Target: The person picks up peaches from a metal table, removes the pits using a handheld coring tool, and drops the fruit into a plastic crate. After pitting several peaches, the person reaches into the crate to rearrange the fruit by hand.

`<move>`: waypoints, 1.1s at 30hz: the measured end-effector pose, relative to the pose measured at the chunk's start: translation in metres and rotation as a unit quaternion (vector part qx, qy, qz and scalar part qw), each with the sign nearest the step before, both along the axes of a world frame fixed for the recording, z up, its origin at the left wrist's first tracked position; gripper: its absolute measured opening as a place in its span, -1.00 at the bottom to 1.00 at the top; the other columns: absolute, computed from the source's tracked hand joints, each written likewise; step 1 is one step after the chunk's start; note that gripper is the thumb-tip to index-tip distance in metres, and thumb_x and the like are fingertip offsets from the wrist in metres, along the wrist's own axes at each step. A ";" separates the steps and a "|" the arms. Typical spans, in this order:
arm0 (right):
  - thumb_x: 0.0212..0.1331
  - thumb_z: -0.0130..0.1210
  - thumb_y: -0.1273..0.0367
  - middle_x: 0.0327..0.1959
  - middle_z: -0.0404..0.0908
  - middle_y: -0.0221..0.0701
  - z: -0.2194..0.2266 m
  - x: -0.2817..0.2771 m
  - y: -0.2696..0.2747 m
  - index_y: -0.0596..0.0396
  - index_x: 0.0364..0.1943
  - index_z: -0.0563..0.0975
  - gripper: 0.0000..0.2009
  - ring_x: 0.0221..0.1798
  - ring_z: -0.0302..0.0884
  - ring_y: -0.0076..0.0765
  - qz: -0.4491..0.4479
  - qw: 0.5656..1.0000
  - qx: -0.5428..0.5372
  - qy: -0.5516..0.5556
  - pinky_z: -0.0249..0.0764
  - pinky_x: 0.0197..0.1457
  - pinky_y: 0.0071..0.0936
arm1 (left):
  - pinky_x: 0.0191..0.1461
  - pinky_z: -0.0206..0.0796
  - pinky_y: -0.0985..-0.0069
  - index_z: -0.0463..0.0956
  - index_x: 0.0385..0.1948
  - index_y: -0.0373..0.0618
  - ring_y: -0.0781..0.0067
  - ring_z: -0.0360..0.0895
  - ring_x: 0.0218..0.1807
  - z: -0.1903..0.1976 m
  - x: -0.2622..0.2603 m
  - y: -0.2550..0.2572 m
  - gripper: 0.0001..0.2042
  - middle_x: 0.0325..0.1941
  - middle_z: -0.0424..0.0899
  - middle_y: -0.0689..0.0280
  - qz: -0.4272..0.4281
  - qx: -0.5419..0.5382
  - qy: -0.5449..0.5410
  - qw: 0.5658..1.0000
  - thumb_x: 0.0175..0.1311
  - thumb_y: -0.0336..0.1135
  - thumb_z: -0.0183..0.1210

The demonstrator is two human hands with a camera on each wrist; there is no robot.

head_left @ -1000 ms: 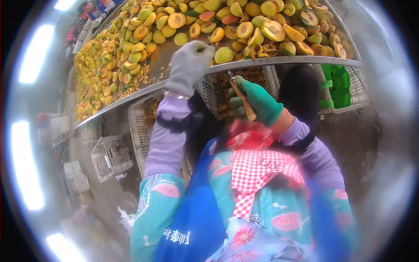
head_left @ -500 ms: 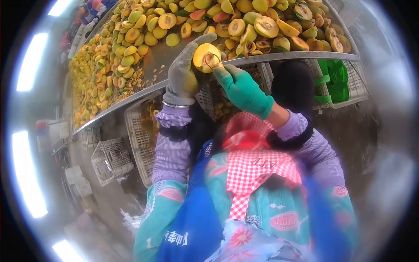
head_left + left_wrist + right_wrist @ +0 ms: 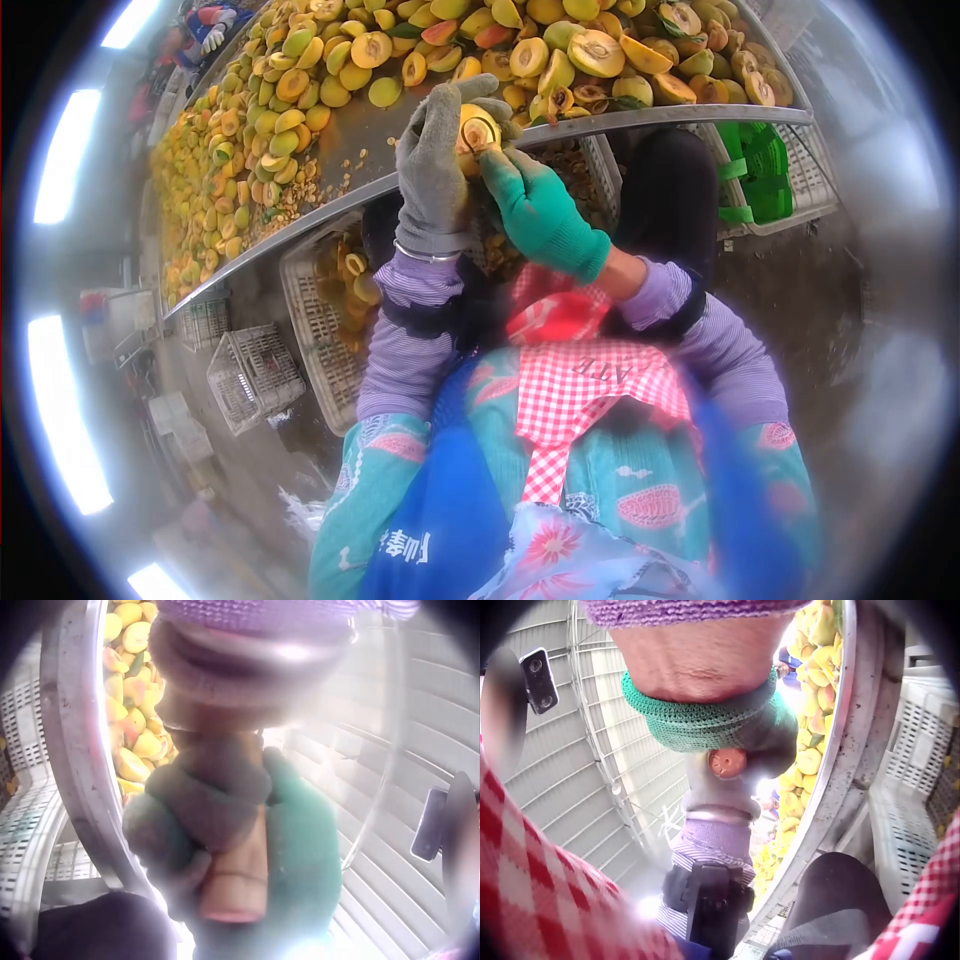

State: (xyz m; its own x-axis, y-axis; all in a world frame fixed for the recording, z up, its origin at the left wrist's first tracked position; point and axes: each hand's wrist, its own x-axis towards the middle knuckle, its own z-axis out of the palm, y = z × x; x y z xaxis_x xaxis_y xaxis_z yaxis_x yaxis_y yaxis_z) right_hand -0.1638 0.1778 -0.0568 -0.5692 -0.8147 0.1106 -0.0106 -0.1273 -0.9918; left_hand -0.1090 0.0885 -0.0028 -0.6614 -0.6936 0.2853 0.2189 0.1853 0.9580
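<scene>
A yellow halved fruit (image 3: 478, 130) with its cut face showing is gripped by my left hand (image 3: 432, 165), in a grey glove, fingers curled round its far side. My right hand (image 3: 548, 212), in a green glove, meets the fruit at its lower right. In the left wrist view a wooden handle (image 3: 236, 881) lies in the grip of my green-gloved right hand (image 3: 304, 855); its round end (image 3: 727, 763) shows below the green cuff in the right wrist view. The tool's tip is hidden at the fruit.
Halved fruits (image 3: 597, 54) lie piled on a metal table, whose rim (image 3: 290, 232) runs just beyond my hands. Below stand white crates (image 3: 318, 335), one at right holding a green basket (image 3: 765, 175). Another person's gloved hand (image 3: 213, 38) shows at the far left.
My left hand came back from the table with a fruit half, and my right hand rose to meet it. Since half a second ago the fruit has turned slightly and both hands remain on it.
</scene>
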 end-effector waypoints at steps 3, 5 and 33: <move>0.46 -0.11 0.12 -0.53 0.52 -0.18 0.003 0.007 0.003 0.26 -0.28 0.50 -0.59 -0.45 0.49 -0.26 0.001 1.000 -0.011 -0.027 0.42 -0.33 -0.28 | -0.29 0.52 0.50 0.56 -0.18 -0.38 0.40 0.64 -0.36 0.001 -0.003 0.000 -0.53 -0.35 0.66 0.19 0.011 0.096 -0.009 0.995 0.58 -0.13 -0.26; 0.46 -0.10 0.14 -0.57 0.50 -0.20 0.010 0.005 0.006 0.26 -0.27 0.50 -0.60 -0.48 0.48 -0.29 0.052 0.992 0.010 -0.112 0.41 -0.37 -0.31 | -0.31 0.51 0.51 0.56 -0.18 -0.37 0.40 0.62 -0.39 -0.004 -0.001 -0.006 -0.51 -0.38 0.65 0.19 -0.013 0.123 -0.025 0.992 0.57 -0.09 -0.25; 0.46 -0.29 -0.07 -0.67 0.18 -0.71 0.016 -0.001 0.015 -0.14 -0.27 0.42 -0.60 -0.68 0.11 -0.64 0.388 0.614 -0.203 -0.657 0.10 -0.53 -0.56 | -0.09 0.41 0.56 0.63 -0.30 -0.26 0.52 0.57 -0.26 0.037 -0.033 -0.071 -0.61 -0.35 0.65 0.28 -0.443 0.022 -0.342 0.829 0.43 -0.05 0.06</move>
